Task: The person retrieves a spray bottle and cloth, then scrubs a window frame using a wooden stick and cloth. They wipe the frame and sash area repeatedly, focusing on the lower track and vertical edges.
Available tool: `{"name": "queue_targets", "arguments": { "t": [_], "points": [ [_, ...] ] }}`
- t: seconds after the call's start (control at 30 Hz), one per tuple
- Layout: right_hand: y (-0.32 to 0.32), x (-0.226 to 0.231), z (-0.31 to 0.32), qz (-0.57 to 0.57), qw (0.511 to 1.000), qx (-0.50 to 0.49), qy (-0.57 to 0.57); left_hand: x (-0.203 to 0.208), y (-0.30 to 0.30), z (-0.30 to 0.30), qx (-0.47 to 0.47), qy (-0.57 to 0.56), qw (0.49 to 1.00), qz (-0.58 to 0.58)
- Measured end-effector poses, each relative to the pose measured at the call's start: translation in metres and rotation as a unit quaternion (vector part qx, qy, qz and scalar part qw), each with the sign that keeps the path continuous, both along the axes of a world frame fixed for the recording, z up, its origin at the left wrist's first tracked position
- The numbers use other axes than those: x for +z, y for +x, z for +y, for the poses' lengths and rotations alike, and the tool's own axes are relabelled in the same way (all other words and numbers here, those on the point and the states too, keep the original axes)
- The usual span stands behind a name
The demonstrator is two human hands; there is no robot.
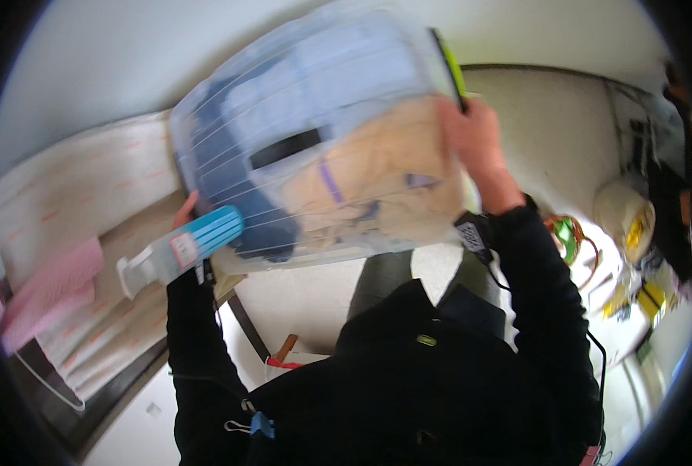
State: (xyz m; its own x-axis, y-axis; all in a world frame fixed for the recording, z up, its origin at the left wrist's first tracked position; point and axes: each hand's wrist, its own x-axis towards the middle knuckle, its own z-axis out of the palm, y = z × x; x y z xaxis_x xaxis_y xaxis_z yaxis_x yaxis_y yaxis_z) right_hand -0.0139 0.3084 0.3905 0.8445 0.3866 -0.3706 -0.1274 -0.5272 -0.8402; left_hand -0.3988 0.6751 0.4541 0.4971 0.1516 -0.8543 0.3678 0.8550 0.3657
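We see a plain white wall [105,70] and, at upper right, dark trim [532,68] curving along its foot. Below, the floor [284,307] is pale and brightly lit. To our left stands a dark-edged table [121,404] under a pale sheet [82,171] with small orange marks.

One bin [315,172], one blue-ended cylinder [181,247]

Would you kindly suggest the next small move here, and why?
Perhaps steady the blue-and-clear container before shifting the clear bin: that container hides much of the left hand, whose grip is unclear, while the right hand holds the bin's right side.
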Motion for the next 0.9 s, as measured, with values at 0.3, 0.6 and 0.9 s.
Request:
{"name": "queue_targets", "arguments": {
  "t": [0.3,0.6,0.9],
  "points": [
    [-0.04,-0.002,-0.019,-0.238,0.97,-0.013,0.041,-0.046,-0.091,0.046,-0.056,0.459,0.885,0.06],
    [-0.113,-0.012,-0.101,-0.004,0.99,0.12,0.078,-0.077,-0.114,-0.012,0.097,0.481,0.869,0.07],
    [-0.099,-0.029,-0.057,0.063,0.984,0.089,0.144,-0.082,-0.093,-0.011,0.138,0.473,0.852,0.175]
  ]
}}
